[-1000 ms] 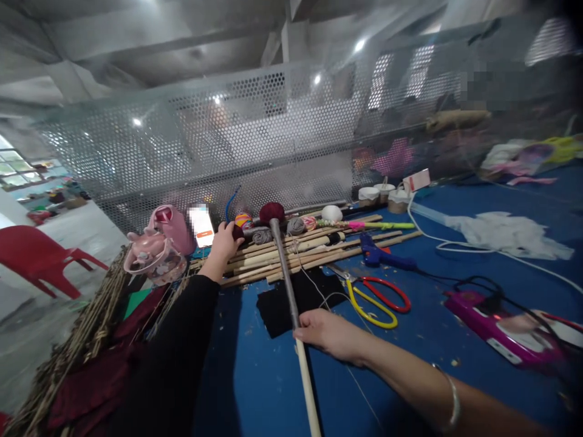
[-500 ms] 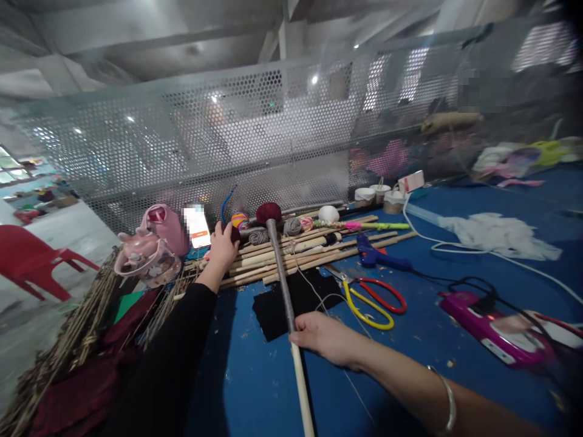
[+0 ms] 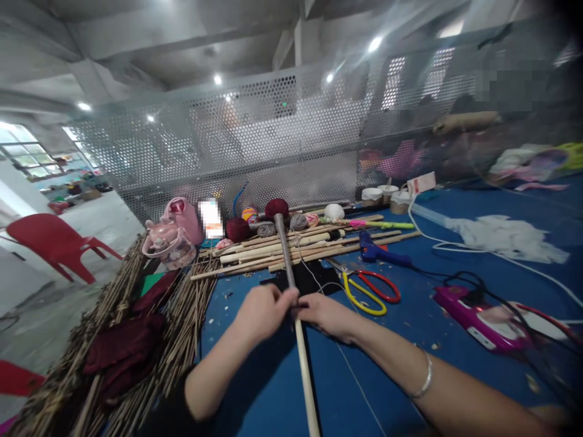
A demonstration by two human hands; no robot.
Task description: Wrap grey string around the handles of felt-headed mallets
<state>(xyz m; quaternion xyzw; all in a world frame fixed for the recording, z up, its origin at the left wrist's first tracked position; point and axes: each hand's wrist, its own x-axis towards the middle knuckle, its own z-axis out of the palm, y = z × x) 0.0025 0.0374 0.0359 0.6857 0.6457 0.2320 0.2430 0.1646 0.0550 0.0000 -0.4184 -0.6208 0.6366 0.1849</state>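
Note:
A long wooden stick (image 3: 304, 370) lies away from me across the blue table, its near half bare. A grey wrapping (image 3: 285, 249) covers its far half. My left hand (image 3: 266, 309) is closed on the stick where the grey meets the bare wood. My right hand (image 3: 328, 314) pinches the same spot from the other side, the fingertips of both hands nearly touching. A dark red yarn ball (image 3: 276, 208) sits at the stick's far end; whether they are joined I cannot tell. Another dark red yarn ball (image 3: 237, 229) rests to its left. A black cloth (image 3: 314, 276) lies partly under the stick.
Scissors (image 3: 371, 291) with red and yellow handles, a blue glue gun (image 3: 378, 252) and a purple power strip (image 3: 478, 320) lie on the right. Bare sticks (image 3: 246, 254) and small yarn balls (image 3: 298, 222) lie behind. Thin twigs (image 3: 182, 340) and a pink basket (image 3: 175, 249) are left.
My left hand has come back from beside the dark red yarn ball at the far left and now grips the stick. My right hand keeps its hold. The view has shifted slightly left.

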